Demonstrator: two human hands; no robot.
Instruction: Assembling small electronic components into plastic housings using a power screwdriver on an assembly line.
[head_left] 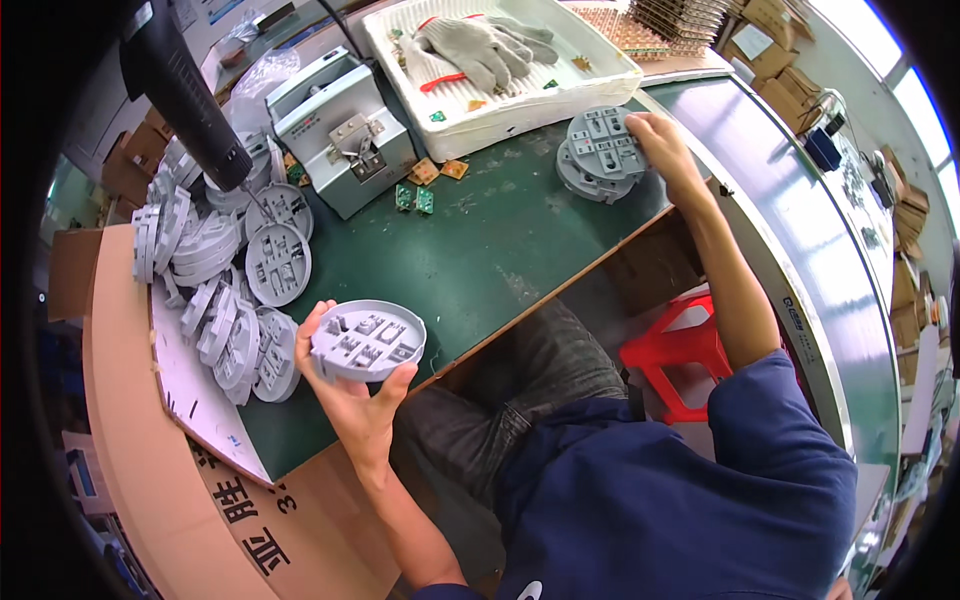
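My left hand [355, 405] grips a round grey plastic housing [368, 340] by its rim, above the front edge of the green table. Its inner side, with small compartments and posts, faces up. At the far right of the table, my right hand [662, 150] is closed on the edge of another round grey housing [606, 142]. That one sits on top of one or more similar housings [590, 184]. To the left, several more grey housings [278, 264] lie in a heap. A black electric screwdriver [190, 95] hangs over the heap, its tip close to the parts.
A grey metal machine [345, 135] stands at the back. Small green circuit boards [424, 201] and orange ones [424, 171] lie beside it. Behind is a white foam tray [530, 122] with work gloves [480, 50]. A red stool [680, 350] and cardboard [310, 530] flank my legs.
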